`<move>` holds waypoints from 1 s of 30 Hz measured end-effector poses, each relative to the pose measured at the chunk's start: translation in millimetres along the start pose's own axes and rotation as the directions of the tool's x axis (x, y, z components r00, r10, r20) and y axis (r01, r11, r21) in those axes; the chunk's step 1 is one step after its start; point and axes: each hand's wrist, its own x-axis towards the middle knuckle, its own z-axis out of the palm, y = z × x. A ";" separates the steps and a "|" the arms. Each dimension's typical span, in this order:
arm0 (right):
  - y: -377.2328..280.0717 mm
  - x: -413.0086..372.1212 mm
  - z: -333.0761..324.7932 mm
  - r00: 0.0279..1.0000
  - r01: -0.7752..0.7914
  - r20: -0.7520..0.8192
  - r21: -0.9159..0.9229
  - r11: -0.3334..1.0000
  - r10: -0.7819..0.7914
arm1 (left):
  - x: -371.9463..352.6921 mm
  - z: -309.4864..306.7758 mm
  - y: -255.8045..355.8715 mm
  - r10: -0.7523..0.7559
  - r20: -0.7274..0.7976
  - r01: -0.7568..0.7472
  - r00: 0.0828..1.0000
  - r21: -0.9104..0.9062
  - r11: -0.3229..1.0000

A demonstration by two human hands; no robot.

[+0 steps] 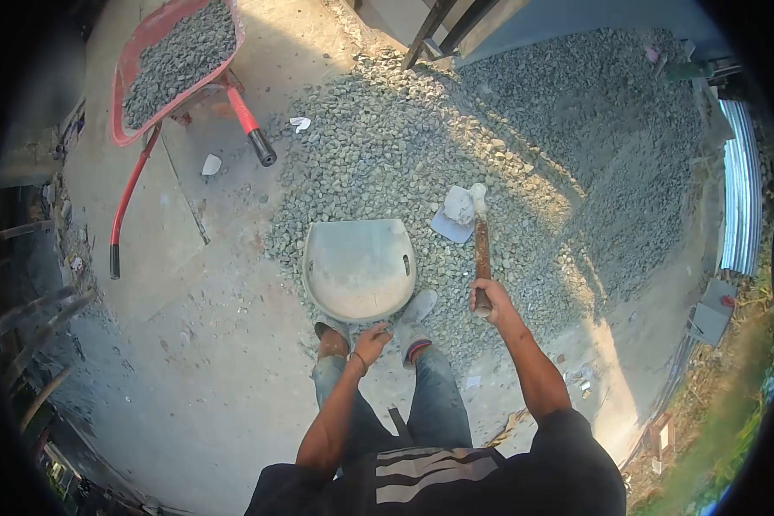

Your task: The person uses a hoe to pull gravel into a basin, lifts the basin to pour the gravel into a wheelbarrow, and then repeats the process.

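My right hand (pixel 490 303) is wrapped round the wooden handle of a hoe (pixel 482 249). The hoe's pale, flat blade (pixel 453 225) rests on the gravel (pixel 361 138), with a whitish lump over its upper part. In front of my feet lies a grey plastic scoop pan (pixel 359 268), with a slot at its right side and its straight edge towards the gravel. My left hand (pixel 371 344) hangs just below the pan's rounded near edge, its fingers loosely bent and nothing visible in them.
A red wheelbarrow (pixel 127 95) loaded with gravel stands at the upper left, its handles pointing towards me. Gravel heaps up against the wall at the upper right. White scraps (pixel 211 164) lie on the concrete floor (pixel 172 361). Corrugated metal sheet (pixel 740 189) lines the right side.
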 end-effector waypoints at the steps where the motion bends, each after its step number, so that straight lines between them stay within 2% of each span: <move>1: 8.6 -1.7 15.1 1.000 0.009 -0.004 -0.006 1.000 -0.009 | -20.9 1.6 23.1 -0.023 0.052 0.030 0.998 -0.144 0.989; 2: 14.8 -4.0 29.4 0.999 0.047 -0.011 0.007 0.999 -0.046 | -32.2 1.1 46.7 -0.029 0.105 0.057 0.994 -0.280 0.958; 3: 21.0 -5.4 41.4 0.996 0.084 -0.018 0.014 0.996 -0.084 | -37.2 3.9 66.0 -0.009 0.106 0.040 0.994 -0.289 0.957; 5: 40.9 -4.6 56.9 0.991 0.113 -0.069 -0.054 0.992 -0.117 | -35.4 18.2 101.9 -0.033 0.171 0.107 0.985 -0.445 0.889; 6: 45.2 -6.9 68.8 0.994 0.081 -0.056 -0.170 0.982 -0.091 | -26.5 24.9 124.1 -0.009 0.177 0.089 0.984 -0.449 0.889; 7: 47.8 -9.1 80.0 0.997 0.037 -0.054 -0.284 0.958 -0.055 | -16.9 33.8 140.5 -0.028 0.219 0.096 0.975 -0.306 0.947; 8: 46.1 -6.1 88.7 0.996 0.036 -0.067 -0.294 0.955 -0.058 | -10.9 42.2 149.2 -0.062 0.258 0.106 0.964 -0.161 0.981; 9: 42.9 -1.6 94.8 0.998 -0.065 -0.031 -0.382 0.922 0.058 | 41.7 57.0 124.0 -0.046 0.312 -0.017 0.949 0.197 0.980; 10: 39.4 5.4 94.7 0.984 -0.161 -0.005 -0.471 0.867 0.180 | 46.2 65.1 118.1 -0.046 0.319 -0.012 0.947 0.177 0.984; 11: 38.6 24.2 88.6 0.983 -0.166 -0.012 -0.487 0.857 0.183 | 47.2 69.7 110.9 -0.100 0.137 0.046 0.986 0.349 0.936; 12: 42.2 59.4 79.2 0.996 -0.084 -0.047 -0.256 0.963 0.075 | 48.3 70.5 104.1 -0.121 -0.066 0.137 0.991 0.495 0.858; 13: 39.8 99.1 74.1 0.995 0.026 -0.098 -0.018 1.000 -0.027 | 43.3 70.4 98.0 -0.076 -0.129 0.131 0.989 0.504 0.854; 14: 38.2 138.3 71.5 0.996 0.023 -0.085 -0.037 0.999 -0.026 | 38.2 69.0 85.3 -0.036 -0.190 0.131 0.981 0.517 0.846; 16: 67.5 189.9 55.5 0.978 0.114 -0.160 -0.121 0.986 -0.133 | 34.1 44.6 18.1 -0.051 -0.115 0.100 0.992 0.475 0.874; 17: 76.5 171.1 80.0 0.952 0.113 -0.272 -0.103 0.988 -0.137 | 27.9 35.5 -3.0 -0.028 -0.109 0.077 0.994 0.478 0.875; 19: 84.7 146.3 90.2 0.960 0.104 -0.247 -0.124 0.987 -0.132 | 5.1 47.4 -33.0 -0.010 -0.097 0.054 0.995 0.469 0.881; 21: 80.0 120.1 95.1 0.972 0.128 -0.181 -0.112 0.985 -0.147 | -13.1 55.1 -41.3 0.020 -0.176 0.065 0.984 0.465 0.883; 22: 64.8 97.4 105.4 0.971 0.133 -0.185 -0.109 0.985 -0.152 | -18.8 59.3 -30.2 0.024 -0.171 0.059 0.985 0.467 0.882; 25: -0.3 70.1 135.2 0.952 0.286 -0.019 -0.312 0.906 -0.307 | -16.6 89.8 21.5 0.046 -0.156 -0.015 0.987 0.191 0.982; 27: -59.2 85.0 165.0 0.907 0.410 0.105 -0.443 0.798 -0.408 | 29.0 105.9 65.7 0.074 -0.215 -0.075 0.974 0.005 0.997; 28: -90.2 97.6 183.5 0.879 0.472 0.173 -0.439 0.765 -0.444 | 60.7 115.7 82.9 0.095 -0.263 -0.123 0.960 -0.090 0.988; 29: -120.7 118.1 201.2 0.867 0.498 0.213 -0.423 0.757 -0.451 | 86.9 113.4 122.0 0.046 -0.266 -0.112 0.963 -0.236 0.965; 30: -153.9 133.8 224.2 0.827 0.558 0.254 -0.485 0.674 -0.502 | 119.5 113.3 154.6 0.144 -0.342 -0.257 0.929 -0.315 0.913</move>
